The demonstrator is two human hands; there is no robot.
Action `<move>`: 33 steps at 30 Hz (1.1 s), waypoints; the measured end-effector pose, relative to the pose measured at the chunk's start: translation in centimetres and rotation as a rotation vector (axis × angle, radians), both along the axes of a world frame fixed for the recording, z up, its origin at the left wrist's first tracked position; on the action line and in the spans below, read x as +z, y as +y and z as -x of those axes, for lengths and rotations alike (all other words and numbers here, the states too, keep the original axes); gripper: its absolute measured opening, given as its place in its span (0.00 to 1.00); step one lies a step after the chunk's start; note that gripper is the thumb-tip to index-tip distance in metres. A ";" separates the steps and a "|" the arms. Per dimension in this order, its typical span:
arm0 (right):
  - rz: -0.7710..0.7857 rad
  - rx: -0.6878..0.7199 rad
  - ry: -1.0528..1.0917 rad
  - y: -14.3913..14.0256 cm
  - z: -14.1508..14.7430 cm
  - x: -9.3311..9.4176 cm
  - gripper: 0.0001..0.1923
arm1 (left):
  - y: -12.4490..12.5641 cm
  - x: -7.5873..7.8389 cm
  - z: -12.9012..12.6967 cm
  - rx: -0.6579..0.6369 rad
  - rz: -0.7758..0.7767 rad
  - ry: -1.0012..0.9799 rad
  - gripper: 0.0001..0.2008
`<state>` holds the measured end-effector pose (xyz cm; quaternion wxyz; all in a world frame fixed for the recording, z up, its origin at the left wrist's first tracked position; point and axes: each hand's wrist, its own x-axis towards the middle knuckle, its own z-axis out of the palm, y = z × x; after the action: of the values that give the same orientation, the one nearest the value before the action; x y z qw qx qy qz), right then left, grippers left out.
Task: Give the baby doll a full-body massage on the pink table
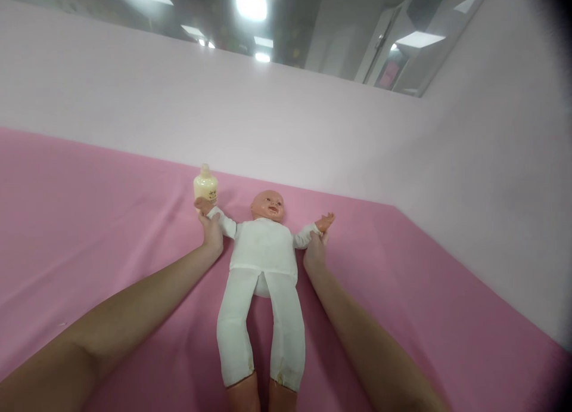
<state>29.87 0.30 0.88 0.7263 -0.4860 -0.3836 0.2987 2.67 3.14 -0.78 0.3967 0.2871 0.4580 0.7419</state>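
We can read no text anywhere. The cream baby bottle [205, 186] bears a small dark print. We find it too small and blurred to make out.

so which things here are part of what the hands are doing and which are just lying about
In hand: doll, with the left hand and right hand each holding one of its arms.

Lying about: bottle, standing by the doll's hand; pink sheet underneath.

Doll [263, 251] in white clothes, pale yellow bottle [205, 185], pink sheet [89, 221], pale pink wall [268, 120]
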 end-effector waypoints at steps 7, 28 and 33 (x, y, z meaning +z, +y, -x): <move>0.106 -0.097 0.207 1.0 -0.2 -0.3 0.40 | 1.1 -1.1 0.2 0.037 0.034 -0.043 0.23; -0.048 0.157 -0.202 -1.9 1.3 1.4 0.29 | -1.8 1.7 -0.7 -0.117 -0.315 0.485 0.26; -0.118 0.260 -0.434 -2.2 1.5 1.6 0.21 | -2.1 1.8 -1.2 -0.193 -0.387 0.777 0.20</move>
<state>28.36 -1.91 2.53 0.6097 -0.4421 -0.6064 0.2552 3.91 1.03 1.06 0.2018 0.6549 0.3969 0.6106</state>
